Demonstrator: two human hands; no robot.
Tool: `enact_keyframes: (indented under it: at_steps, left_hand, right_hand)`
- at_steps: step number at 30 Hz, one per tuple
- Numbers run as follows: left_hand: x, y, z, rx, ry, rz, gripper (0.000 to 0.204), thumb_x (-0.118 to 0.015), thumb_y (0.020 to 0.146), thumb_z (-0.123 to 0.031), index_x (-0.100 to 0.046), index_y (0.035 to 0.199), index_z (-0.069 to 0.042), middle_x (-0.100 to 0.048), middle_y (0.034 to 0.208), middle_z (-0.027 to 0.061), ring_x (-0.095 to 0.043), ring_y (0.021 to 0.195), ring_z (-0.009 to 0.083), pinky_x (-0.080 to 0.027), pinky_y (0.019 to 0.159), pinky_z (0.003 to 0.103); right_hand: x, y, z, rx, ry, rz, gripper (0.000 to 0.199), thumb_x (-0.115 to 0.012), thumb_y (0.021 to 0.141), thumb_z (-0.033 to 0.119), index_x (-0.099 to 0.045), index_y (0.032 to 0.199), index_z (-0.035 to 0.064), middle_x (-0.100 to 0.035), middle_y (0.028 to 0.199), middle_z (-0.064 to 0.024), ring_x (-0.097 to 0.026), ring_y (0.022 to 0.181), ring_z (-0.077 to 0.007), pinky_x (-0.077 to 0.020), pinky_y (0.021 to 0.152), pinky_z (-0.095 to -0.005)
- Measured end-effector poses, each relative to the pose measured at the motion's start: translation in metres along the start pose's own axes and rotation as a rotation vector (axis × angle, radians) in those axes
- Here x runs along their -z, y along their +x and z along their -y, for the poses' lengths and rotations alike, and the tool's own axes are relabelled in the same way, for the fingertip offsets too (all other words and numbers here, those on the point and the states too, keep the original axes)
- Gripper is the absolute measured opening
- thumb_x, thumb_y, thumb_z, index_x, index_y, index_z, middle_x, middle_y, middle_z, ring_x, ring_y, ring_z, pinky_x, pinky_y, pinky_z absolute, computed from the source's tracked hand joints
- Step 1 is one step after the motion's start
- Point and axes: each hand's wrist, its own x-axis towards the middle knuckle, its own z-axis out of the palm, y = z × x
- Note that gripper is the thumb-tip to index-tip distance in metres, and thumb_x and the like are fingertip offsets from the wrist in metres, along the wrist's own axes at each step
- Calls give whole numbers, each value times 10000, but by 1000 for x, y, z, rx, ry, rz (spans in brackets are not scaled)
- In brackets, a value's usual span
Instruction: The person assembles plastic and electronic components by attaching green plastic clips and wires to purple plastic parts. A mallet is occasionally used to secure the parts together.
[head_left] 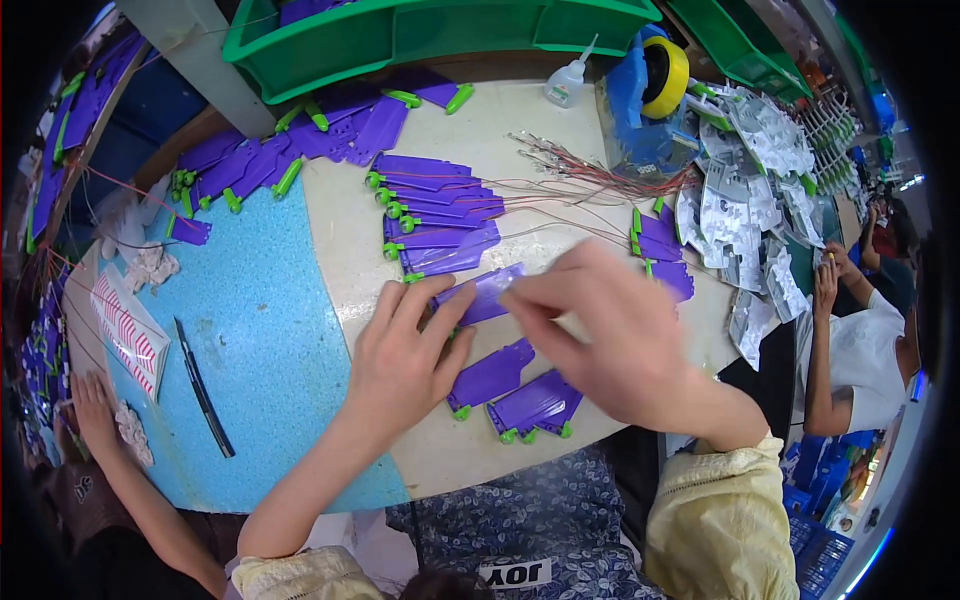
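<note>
Pinching one purple plastic piece [487,292] between you, your hands meet over the table [340,240]: your left hand [405,360] grips its lower end with thumb and fingers, and your right hand [610,335] closes its fingertips on the upper end. Just below your hands lie more purple pieces [520,395] with green pegs. Beyond your fingers sits a stack of the same pieces [440,215], with thin red wires [590,180] beside it. Left of your left hand lies a black pen [203,388] on a blue mat [250,330].
</note>
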Motion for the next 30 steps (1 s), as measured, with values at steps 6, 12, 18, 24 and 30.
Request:
enact_keyframes:
  at_steps: [6,12,18,24,30]
  left_hand:
    - [-11,-4,-1,94,-333,-53,639,-763,714,10,-499,1296,9,-592,1077,158,-604,922,291,-529,773,371]
    - [-10,0,4,140,-470,-96,662,-781,726,12,-474,1313,8,-631,1086,162,-633,874,263,-554,764,348]
    - [-12,0,6,165,-519,-101,655,-823,704,-18,-513,1281,-6,-639,1139,147,-667,922,232,-571,804,333]
    - [-12,3,5,138,-366,-95,423,-841,671,-46,-597,1012,7,-593,980,114,-621,833,231,-543,704,313]
    - [-11,4,1,-18,-110,-153,298,-845,635,-140,-630,812,-34,-554,866,72,-557,805,243,-478,648,341]
  right_hand:
    - [-53,-14,-19,-209,328,238,115,-675,782,-3,-599,868,-2,-571,788,-120,-610,671,-320,-482,603,-404]
    - [-48,1,-28,-325,363,308,85,-734,731,-8,-702,809,-12,-575,705,-92,-544,594,-192,-419,534,-325]
    - [-43,-9,-22,-394,483,349,128,-670,756,-37,-715,875,-28,-563,718,-131,-570,599,-251,-440,545,-358]
    - [-39,5,-38,-478,555,410,113,-630,846,7,-718,909,-26,-563,743,-89,-513,615,-170,-396,554,-315]
    - [-48,-5,-26,-515,220,102,70,-687,787,24,-650,771,-32,-629,722,-177,-619,636,-311,-466,591,-401]
